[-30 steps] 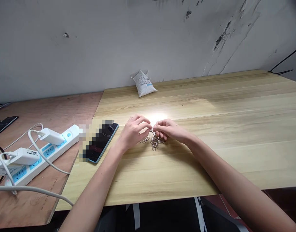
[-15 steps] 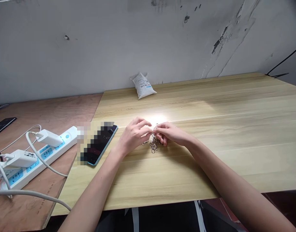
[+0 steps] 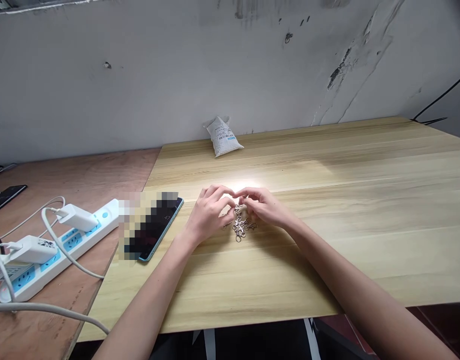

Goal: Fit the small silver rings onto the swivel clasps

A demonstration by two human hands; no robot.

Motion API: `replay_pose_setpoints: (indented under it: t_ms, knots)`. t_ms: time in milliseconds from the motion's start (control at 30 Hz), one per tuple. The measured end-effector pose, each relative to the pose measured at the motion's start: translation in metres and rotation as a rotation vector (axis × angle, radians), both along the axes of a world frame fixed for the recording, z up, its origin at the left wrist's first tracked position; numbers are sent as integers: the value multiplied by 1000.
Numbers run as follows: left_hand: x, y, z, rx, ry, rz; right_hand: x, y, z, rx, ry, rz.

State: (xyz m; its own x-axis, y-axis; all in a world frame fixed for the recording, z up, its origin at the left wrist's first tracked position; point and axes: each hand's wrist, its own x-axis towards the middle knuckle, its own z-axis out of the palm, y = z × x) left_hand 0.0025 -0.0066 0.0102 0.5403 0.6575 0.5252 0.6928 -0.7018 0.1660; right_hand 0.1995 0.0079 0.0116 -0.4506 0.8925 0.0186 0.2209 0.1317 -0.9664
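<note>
Head view: left grip [image 3: 209, 212] and right grip [image 3: 262, 207] pinch the top of a tangled cluster of metal swivel clasps [image 3: 239, 225] — apparently to steady it on the tabletop [image 3: 290, 280]

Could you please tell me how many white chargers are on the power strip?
2: a white plastic charger mid-strip, and a second white plastic charger toward the strip's left end.

Bare workroom, pale wooden table [image 3: 327, 165], plywood bench [image 3: 65, 175], power strip [image 3: 67, 241], scuffed plaster wall [image 3: 140, 75]
</note>
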Motion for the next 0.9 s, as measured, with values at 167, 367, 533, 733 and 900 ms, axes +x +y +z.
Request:
replay_pose_setpoints:
  t_ms: [167, 367, 533, 733, 900]
  knots:
    - [0, -2, 6, -31, -128, 53, -2, -4, 2, 114, 28, 124]
    - [-1, -3, 8, -7, -124, 55, -1, 2, -7, 0, 96, 135]
    - [-4, -2, 8, 46, -37, 79, 2, 3, -4, -63, 128, 131]
    - [-4, 0, 4, 65, 21, 100, -3, 0, -6, 43, 80, 73]
    - [-2, -1, 4, 70, -8, 102, -2, 1, -7, 95, 89, -10]
